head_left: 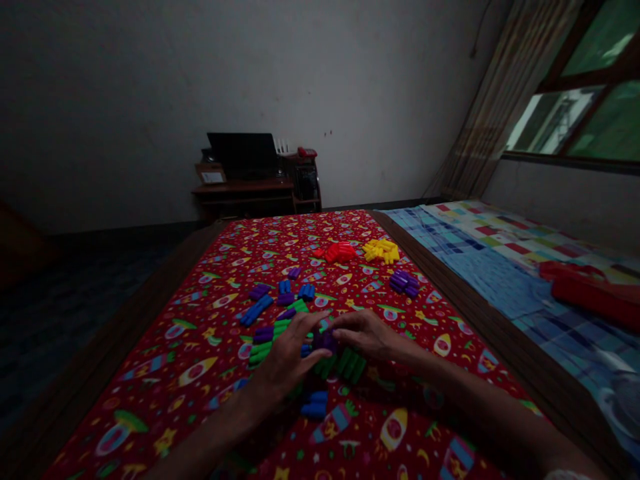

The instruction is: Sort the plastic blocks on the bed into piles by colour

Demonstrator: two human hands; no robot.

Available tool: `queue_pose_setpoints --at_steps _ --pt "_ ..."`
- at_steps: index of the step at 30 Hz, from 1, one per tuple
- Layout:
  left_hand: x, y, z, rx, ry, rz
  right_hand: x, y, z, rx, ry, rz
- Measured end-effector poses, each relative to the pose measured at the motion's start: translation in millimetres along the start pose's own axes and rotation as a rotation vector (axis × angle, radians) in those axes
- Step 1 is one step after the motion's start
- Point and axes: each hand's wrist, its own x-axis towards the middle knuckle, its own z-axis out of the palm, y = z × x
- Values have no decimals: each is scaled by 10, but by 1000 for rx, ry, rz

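Observation:
In the middle of the head view, my left hand curves its thumb and fingers around a small bundle of dark purple plastic pieces. From the other side, the fingertips of my right hand close on the same bundle. Both hands are low over the cloth. Green ribbed pieces lie just below my right hand. A pair of blue pieces rests nearer to me. Rows of green pieces and purple ones stick out beyond my left hand, which partly hides them.
A red rocket-patterned cloth covers the long table. Farther off are red pieces, yellow pieces, purple pieces and blue pieces. A bed with a checked blue sheet stands along the right side. A monitor sits by the back wall.

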Motion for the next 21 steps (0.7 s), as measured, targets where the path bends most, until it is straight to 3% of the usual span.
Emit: queue_pose_setpoints --at_steps 2,5,7,11,15,18,21 --pt "31 -64 -56 51 11 -19 40 40 -136 -91 65 3" --pt "126 -343 -266 204 65 -45 104 149 -504 -251 294 -5" --pt "172 -653 -436 301 122 -79 110 281 -819 -353 474 43" --pt "114 -1331 -656 385 212 -291 18 642 -1347 -536 727 228" --pt "-46 -1657 -630 351 110 -388 -83 916 -1520 -603 796 389" --pt "-103 -1662 -574 302 11 -372 -119 977 -1511 -664 779 461" --pt "-99 -1637 -567 289 -5 -390 -132 972 -1493 -699 728 512"
